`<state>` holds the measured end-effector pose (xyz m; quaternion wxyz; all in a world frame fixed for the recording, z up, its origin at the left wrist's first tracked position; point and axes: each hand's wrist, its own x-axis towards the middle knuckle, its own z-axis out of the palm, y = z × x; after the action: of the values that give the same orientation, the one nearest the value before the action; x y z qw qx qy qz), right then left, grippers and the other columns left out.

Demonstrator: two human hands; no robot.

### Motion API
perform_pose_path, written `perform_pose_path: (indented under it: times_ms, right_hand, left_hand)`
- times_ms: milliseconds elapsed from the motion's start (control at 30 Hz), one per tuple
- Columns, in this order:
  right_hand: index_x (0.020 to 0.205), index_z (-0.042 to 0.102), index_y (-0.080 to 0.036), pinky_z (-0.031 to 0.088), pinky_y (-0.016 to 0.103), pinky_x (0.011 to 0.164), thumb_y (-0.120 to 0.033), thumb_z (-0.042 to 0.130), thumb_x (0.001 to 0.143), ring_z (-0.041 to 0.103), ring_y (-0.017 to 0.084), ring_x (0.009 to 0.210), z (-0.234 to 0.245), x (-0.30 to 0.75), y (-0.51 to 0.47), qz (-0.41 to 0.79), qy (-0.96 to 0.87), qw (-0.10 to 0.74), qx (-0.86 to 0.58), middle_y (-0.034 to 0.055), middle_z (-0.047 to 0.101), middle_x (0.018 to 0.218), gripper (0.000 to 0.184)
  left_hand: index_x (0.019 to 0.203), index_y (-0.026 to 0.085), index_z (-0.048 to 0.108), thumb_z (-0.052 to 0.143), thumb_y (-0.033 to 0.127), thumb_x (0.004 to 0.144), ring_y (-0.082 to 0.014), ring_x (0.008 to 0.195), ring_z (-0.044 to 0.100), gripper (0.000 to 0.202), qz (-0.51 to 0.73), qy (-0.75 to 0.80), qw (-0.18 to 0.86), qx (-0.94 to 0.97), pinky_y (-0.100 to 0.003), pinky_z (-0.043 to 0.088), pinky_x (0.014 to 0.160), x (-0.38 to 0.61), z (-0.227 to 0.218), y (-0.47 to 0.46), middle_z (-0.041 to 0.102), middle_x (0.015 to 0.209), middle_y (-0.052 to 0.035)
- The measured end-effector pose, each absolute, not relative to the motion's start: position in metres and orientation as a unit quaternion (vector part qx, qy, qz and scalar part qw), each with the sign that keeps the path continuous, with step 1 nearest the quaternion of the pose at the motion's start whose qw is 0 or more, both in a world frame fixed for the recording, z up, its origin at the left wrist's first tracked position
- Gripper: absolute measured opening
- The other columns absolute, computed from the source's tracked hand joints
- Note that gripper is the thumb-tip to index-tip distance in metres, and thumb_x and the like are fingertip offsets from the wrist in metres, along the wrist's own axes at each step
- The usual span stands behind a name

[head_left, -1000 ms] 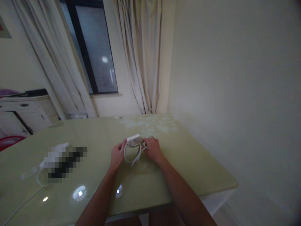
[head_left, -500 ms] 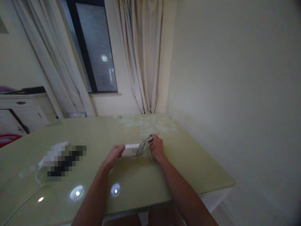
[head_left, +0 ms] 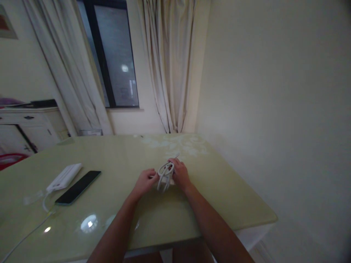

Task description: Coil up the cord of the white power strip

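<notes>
Both my hands meet over the middle of a glossy green table [head_left: 219,197]. My left hand [head_left: 145,181] grips the left end of a small white charger block, most of which is hidden by the hands. My right hand [head_left: 179,174] is closed on a bundle of white cable [head_left: 165,174] looped around that block. The loops stand up between the two hands.
A white power bank [head_left: 64,176] and a dark phone [head_left: 78,187] lie at the table's left, with a thin white cord [head_left: 27,235] trailing toward the near edge. A wall runs along the right. Curtains and a dark window stand behind; a white cabinet [head_left: 30,124] is at far left.
The cable loops were first spread wide between my hands, then gathered at the block's right end. Now they sit bunched over the block and my hands are closer together.
</notes>
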<state>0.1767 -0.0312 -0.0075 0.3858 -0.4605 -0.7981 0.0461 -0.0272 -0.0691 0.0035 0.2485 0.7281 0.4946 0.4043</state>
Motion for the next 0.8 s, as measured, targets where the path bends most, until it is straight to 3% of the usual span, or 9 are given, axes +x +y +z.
perform_pose_path:
  times_ms: [200, 367, 433, 500, 600, 700, 800]
  right_hand:
    - [0.117, 0.066, -0.027, 0.045, 0.027, 0.081, -0.022, 0.062, 0.088, 0.067, 0.021, 0.096, 0.000, 0.183, -0.034, 0.050, -0.780, 0.349, -0.517, 0.0052, 0.074, 0.111, 0.029]
    - [0.106, 0.069, -0.029, 0.041, 0.028, 0.067, -0.026, 0.066, 0.083, 0.068, 0.022, 0.083, 0.006, 0.176, -0.043, 0.051, -0.735, 0.329, -0.591, 0.0056, 0.076, 0.092, 0.024]
    - [0.108, 0.069, -0.029, 0.041, 0.028, 0.068, -0.023, 0.066, 0.080, 0.069, 0.022, 0.085, 0.009, 0.175, -0.047, 0.056, -0.730, 0.336, -0.592, 0.0052, 0.076, 0.095, 0.029]
    - [0.108, 0.069, -0.029, 0.042, 0.028, 0.069, -0.020, 0.066, 0.078, 0.069, 0.023, 0.088, 0.010, 0.175, -0.049, 0.066, -0.723, 0.347, -0.594, 0.0050, 0.076, 0.098, 0.031]
    - [0.106, 0.069, -0.028, 0.045, 0.028, 0.072, -0.019, 0.066, 0.077, 0.069, 0.023, 0.089, 0.009, 0.177, -0.046, 0.086, -0.720, 0.369, -0.582, 0.0054, 0.076, 0.099, 0.030]
    - [0.110, 0.067, -0.026, 0.050, 0.028, 0.074, -0.018, 0.069, 0.076, 0.069, 0.020, 0.086, 0.002, 0.178, -0.037, 0.174, -0.720, 0.415, -0.528, 0.0042, 0.075, 0.100, 0.035]
    - [0.118, 0.063, -0.022, 0.055, 0.028, 0.074, -0.021, 0.074, 0.074, 0.070, 0.018, 0.082, -0.006, 0.176, -0.027, 0.299, -0.715, 0.447, -0.447, 0.0040, 0.073, 0.101, 0.046]
  left_hand:
    - [0.072, 0.021, 0.057, 0.039, 0.045, 0.093, -0.0213, 0.080, 0.052, 0.037, 0.386, 0.481, 0.126, 0.777, -0.033, 0.042, 0.076, -0.014, 0.001, -0.072, 0.054, 0.079, -0.0052]
    - [0.096, 0.020, 0.055, 0.025, 0.048, 0.098, -0.0232, 0.097, 0.051, 0.041, 0.418, 0.468, 0.181, 0.758, -0.040, 0.046, 0.092, -0.020, -0.010, -0.074, 0.054, 0.099, -0.0073]
    - [0.111, 0.018, 0.053, 0.031, 0.058, 0.096, -0.0255, 0.107, 0.050, 0.048, 0.433, 0.438, 0.183, 0.766, -0.043, 0.043, 0.100, -0.022, -0.015, -0.074, 0.054, 0.109, -0.0101]
    - [0.123, 0.015, 0.049, 0.049, 0.069, 0.086, -0.0302, 0.117, 0.049, 0.065, 0.445, 0.407, 0.162, 0.781, -0.048, 0.040, 0.107, -0.021, -0.018, -0.074, 0.051, 0.119, -0.0144]
    - [0.140, 0.014, 0.041, 0.073, 0.059, 0.073, -0.0349, 0.125, 0.048, 0.086, 0.432, 0.398, 0.140, 0.797, -0.053, 0.039, 0.109, -0.016, -0.015, -0.076, 0.048, 0.133, -0.0192]
    - [0.139, 0.018, 0.048, 0.064, 0.044, 0.084, -0.0314, 0.125, 0.051, 0.063, 0.428, 0.390, 0.163, 0.799, -0.049, 0.041, 0.109, -0.011, -0.008, -0.076, 0.052, 0.135, -0.0174]
    - [0.128, 0.017, 0.058, 0.053, 0.040, 0.090, -0.0267, 0.115, 0.059, 0.045, 0.497, 0.431, 0.212, 0.723, -0.043, 0.046, 0.103, -0.015, -0.006, -0.070, 0.062, 0.125, -0.0140]
